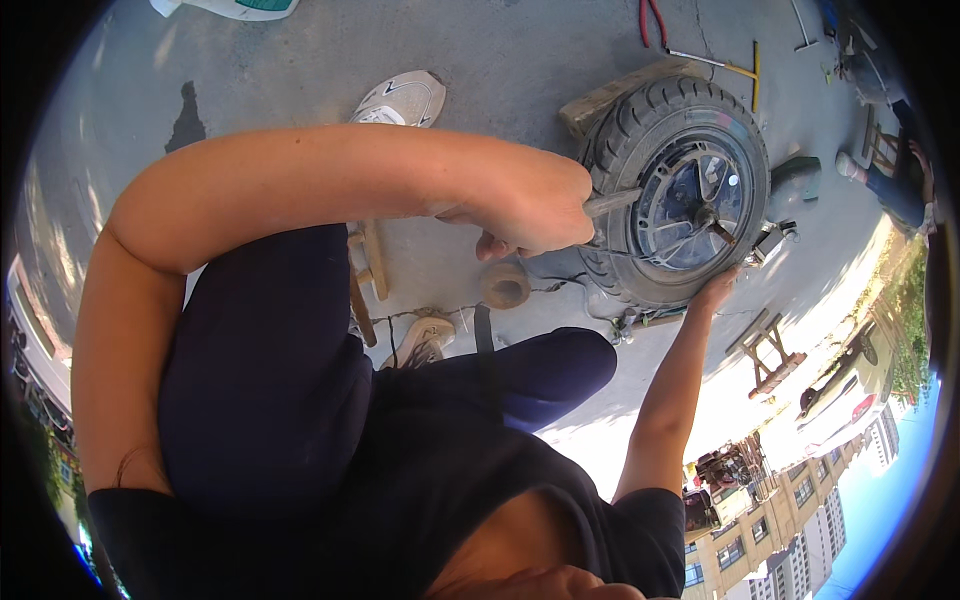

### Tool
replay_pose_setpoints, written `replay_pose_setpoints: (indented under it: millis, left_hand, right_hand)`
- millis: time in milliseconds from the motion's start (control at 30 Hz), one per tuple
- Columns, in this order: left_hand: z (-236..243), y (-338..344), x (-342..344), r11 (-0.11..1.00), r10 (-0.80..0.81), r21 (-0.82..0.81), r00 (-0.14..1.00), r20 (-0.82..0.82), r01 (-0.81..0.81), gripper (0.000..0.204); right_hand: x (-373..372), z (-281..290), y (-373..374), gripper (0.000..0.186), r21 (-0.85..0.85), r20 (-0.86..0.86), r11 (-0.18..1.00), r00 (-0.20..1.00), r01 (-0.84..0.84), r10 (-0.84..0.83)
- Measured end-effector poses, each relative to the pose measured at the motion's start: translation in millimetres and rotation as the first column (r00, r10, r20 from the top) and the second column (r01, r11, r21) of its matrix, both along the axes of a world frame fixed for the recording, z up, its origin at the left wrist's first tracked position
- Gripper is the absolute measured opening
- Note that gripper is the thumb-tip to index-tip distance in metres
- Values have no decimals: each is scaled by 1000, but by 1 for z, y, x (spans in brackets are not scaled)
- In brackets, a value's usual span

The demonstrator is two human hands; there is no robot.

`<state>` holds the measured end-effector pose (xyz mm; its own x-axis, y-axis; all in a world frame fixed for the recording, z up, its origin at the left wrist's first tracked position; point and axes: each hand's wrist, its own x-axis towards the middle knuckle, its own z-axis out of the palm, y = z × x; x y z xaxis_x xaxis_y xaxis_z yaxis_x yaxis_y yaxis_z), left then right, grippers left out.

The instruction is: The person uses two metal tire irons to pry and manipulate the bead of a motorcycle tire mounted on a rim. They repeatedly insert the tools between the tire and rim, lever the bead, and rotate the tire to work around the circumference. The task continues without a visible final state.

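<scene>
A scooter-type wheel [655, 225] with a thick treaded black tyre and a dark metal hub stands tilted in front of me, its axle stub facing outward. My left hand [530, 205] is closed in a fist around a flat grey metal bar [612, 202], whose far end reaches the rim edge beside the tyre's inner bead. My right hand [716, 288] grips the tyre's near right edge; its fingers are partly hidden by the tyre.
A wooden block [590, 105] lies behind the wheel. A yellow-handled T-shaped tool [756, 75] and red-handled tool [653, 22] are on the concrete. A tape-like ring [506, 286] lies between my feet. A small wooden stool [768, 355] stands to the right; another person [895, 185] is at far right.
</scene>
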<state>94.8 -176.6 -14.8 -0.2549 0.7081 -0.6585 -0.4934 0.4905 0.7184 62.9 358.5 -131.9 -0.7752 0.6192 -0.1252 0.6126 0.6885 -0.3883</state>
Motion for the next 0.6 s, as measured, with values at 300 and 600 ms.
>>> replay_pose_setpoints:
  millis: [300,600]
  left_hand:
    - [-55,-23,16,895,385,433,670,-635,-105,36]
    - [-36,-15,10,852,325,506,621,-713,135,69]
  right_hand:
    - [1,12,-24,77,-38,-6,999,1000,-2,2]
    - [2,5,-5,73,5,30,1000,999,-18,18]
